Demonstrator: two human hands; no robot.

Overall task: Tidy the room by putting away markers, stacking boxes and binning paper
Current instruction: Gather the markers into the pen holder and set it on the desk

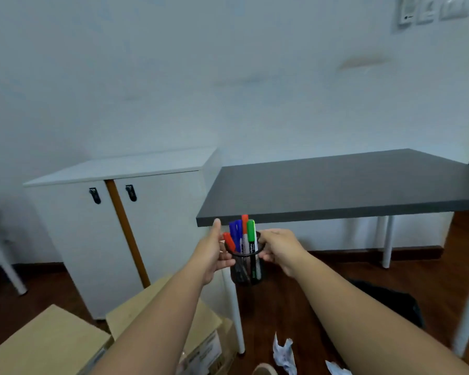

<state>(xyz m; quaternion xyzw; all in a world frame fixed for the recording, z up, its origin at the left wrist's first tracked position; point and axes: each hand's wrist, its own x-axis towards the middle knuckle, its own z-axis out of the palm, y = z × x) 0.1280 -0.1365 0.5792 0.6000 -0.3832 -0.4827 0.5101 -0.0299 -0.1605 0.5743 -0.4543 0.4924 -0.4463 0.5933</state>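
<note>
A black mesh pen cup (247, 269) is held in the air just in front of the dark grey table's (349, 185) front left edge. Several markers (244, 235) stand in it, with red, blue, orange and green caps. My left hand (210, 253) grips the cup's left side and my right hand (278, 249) grips its right side. Cardboard boxes (49, 342) sit on the floor at lower left, one (201, 334) partly under my left arm. Crumpled white paper (283, 353) lies on the wooden floor near the table leg.
A white two-door cabinet (114, 212) stands left of the table against the wall. A black bin bag (395, 301) lies under the table behind my right arm. White table legs (234, 307) stand close to the boxes. A shoe tip (264, 369) shows at the bottom.
</note>
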